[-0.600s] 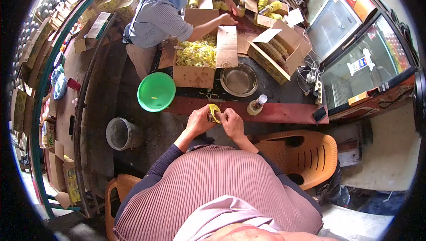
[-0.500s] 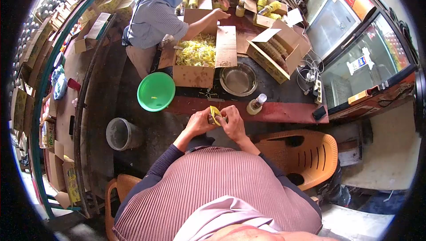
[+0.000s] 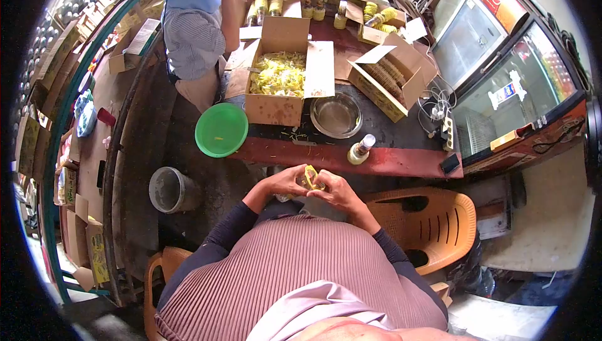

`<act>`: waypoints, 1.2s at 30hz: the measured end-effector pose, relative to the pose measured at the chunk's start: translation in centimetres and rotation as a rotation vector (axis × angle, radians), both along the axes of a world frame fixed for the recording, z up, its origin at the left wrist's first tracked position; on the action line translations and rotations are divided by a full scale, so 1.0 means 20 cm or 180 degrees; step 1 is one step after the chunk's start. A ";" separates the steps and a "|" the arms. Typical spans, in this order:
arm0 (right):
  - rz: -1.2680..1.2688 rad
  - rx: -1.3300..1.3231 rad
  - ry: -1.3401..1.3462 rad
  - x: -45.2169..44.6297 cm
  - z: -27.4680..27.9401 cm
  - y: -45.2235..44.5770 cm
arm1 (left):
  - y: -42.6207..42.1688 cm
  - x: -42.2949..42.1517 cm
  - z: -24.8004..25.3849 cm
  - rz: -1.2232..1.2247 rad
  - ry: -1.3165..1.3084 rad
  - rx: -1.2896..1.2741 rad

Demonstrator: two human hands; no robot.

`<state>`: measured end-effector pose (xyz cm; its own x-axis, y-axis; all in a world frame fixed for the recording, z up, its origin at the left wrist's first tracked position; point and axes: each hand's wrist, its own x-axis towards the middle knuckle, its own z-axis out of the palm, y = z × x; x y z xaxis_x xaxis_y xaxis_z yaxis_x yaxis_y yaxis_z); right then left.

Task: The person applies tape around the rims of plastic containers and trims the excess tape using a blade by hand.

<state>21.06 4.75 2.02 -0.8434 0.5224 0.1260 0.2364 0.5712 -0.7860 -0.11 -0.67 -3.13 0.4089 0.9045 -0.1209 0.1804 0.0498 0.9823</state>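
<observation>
My left hand (image 3: 285, 181) and my right hand (image 3: 337, 191) meet in front of my lap, fingers curled together. A yellow strip (image 3: 310, 175) stands up between them, bent into a narrow loop. Something greyish lies behind the strip, mostly covered by my fingers, and I cannot make out its kind. Just beyond my hands, on the red table edge, stands a small bottle (image 3: 360, 151) with a pale cap. An open carton (image 3: 274, 109) of loose yellow strips sits further back, with a metal bowl (image 3: 337, 115) to its right.
A green basin (image 3: 221, 130) is at the table's left corner, above a grey bucket (image 3: 169, 190) on the floor. Another person (image 3: 192, 27) stands behind the table. An orange plastic chair (image 3: 439, 225) is at my right. Cartons, cables (image 3: 439, 104) and a glass-door fridge (image 3: 514, 90) line the right.
My right hand has shifted slightly right and down, and the yellow strip now stands more upright. The other person has stepped left and drawn their arms back from the cartons, one hand raised.
</observation>
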 end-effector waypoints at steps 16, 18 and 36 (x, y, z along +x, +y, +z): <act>-0.0209 0.0686 -0.0260 -0.09 -0.02 -0.13 | -0.17 0.15 0.12 0.1198 0.1798 0.1174; -0.0155 0.0711 -0.0131 -0.09 -0.02 -0.12 | -0.17 0.15 0.14 0.1153 0.1789 0.1039; -0.0796 0.1260 0.1431 -0.14 0.01 -0.03 | -0.02 0.22 0.12 0.0788 -0.0227 0.0113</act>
